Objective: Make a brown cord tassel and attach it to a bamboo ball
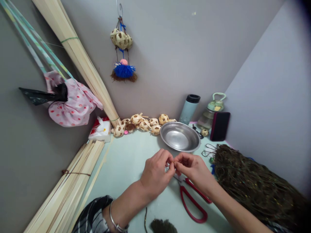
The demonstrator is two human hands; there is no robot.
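Above the table's middle, my left hand point(156, 173) and my right hand point(193, 170) meet fingertip to fingertip. Both pinch with thumb and forefinger, and what lies between them is too small to make out. Scissors with red handles point(201, 220) lie on the table below my right hand, their blades partly covered by my hands. Just beyond my fingers sits a shallow metal bowl point(179, 136). A dark tuft of yarn point(163, 226) lies near the front edge, beside a short dark cord point(145, 220).
A heap of dark yarn point(252, 184) covers the right side. Woven balls point(145, 125) line the wall beside a tissue pack point(100, 129). Wooden strips point(70, 184) lie left. A blue tumbler point(189, 110), a bottle point(206, 118) and a phone point(220, 127) stand behind.
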